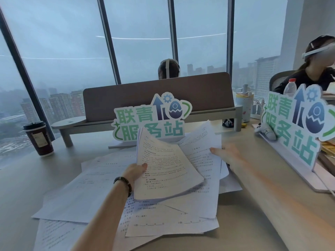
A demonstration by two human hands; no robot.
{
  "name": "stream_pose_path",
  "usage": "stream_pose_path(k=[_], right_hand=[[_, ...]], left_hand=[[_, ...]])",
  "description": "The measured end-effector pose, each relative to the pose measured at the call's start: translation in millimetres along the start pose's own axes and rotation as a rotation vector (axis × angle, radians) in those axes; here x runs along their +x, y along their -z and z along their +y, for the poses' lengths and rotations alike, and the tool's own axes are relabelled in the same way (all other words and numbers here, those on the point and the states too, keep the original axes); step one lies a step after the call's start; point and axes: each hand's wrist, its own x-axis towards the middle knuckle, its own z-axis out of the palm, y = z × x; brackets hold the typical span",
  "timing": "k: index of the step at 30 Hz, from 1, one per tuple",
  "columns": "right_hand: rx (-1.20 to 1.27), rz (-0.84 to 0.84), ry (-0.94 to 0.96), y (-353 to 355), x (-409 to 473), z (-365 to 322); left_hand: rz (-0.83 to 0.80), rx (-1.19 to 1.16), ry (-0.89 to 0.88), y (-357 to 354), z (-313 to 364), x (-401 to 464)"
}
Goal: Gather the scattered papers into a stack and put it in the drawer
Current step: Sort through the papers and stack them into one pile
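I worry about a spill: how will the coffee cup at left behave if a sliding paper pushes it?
The coffee cup is tall and narrow-based, so it may tip. Its lid is on, which should limit spilling. How full it is cannot be seen.

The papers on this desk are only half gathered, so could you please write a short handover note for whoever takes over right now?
Left hand: grips a partial stack by its left edge, held above the desk.
Right hand: reaching over a loose sheet at the far right; grip unclear, blurred.
Loose papers lie spread over the desk below.
Done: some sheets gathered.
Left: collect the rest, square the stack, put it in the drawer, which is not in view.
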Motion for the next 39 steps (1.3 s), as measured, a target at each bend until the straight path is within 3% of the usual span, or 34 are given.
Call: stream_pose_path(k=[5,10,18,23,27,30,32,39], right_hand=[[-0.037,0.054,0.016,2,-3,-1],[-0.236,-0.041,0.035,1,-2,1],[-0.136,0.048,0.031,6,-7,0],[-0.206,0.044,0.046,1,-11,4],[-0.121,0.069,-0.013,4,-3,12],[0.116,0.055,-0.109,7,-2,11],[0.133,0.018,-0.111,7,-9,3],[-0.154,-0.208,-0.017,10,-33,-32]], left_hand=[[-0.023,-0.080,0.003,-2,1,-1],[-0.025,-0.102,-0.010,-1,-1,3],[-0.065,-0.217,-0.002,2,-2,6],[-0.119,-0.288,0.023,4,0,3],[-0.160,-0.305,0.036,5,0,2],[-0.191,-0.297,0.053,2,0,1],[-0.185,-0.271,0.054,-1,0,1],[-0.146,-0.222,0.042,-3,-1,-2]])
